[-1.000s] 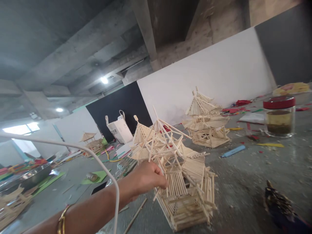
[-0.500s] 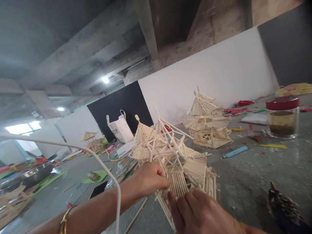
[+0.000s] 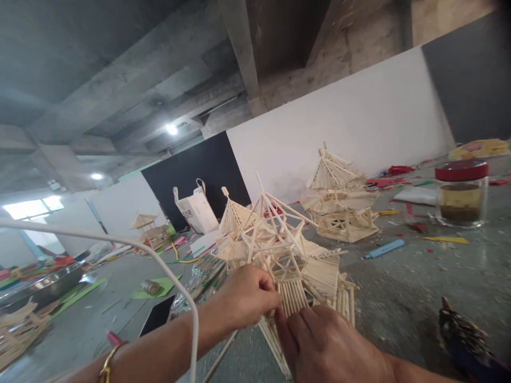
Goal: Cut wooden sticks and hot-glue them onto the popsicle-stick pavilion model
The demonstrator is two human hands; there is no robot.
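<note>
A model pavilion (image 3: 325, 274) built of thin wooden sticks stands right before me, with slatted roof panels and an open frame of bare sticks rising to a peak. My left hand (image 3: 251, 292) is closed, its thumb and finger pinched at the left edge of the front slatted panel. Close beside it my right hand (image 3: 325, 343) curls over the lower front of the same model, knuckles toward me. Both sets of fingertips nearly meet; any small piece between them is hidden. A gold bracelet (image 3: 107, 367) circles my left wrist.
A white cable (image 3: 175, 279) arcs across my left forearm. Behind stands another stick pavilion (image 3: 339, 197). To the right lie a light-blue glue pen or cutter (image 3: 385, 249), a red-lidded jar (image 3: 462, 194) and a dark bristly object (image 3: 465, 330). A metal bowl (image 3: 50, 287) sits left.
Both hands stay at the front panel with only slight shifts; my right hand has edged a little upward. The camera view has moved slightly.
</note>
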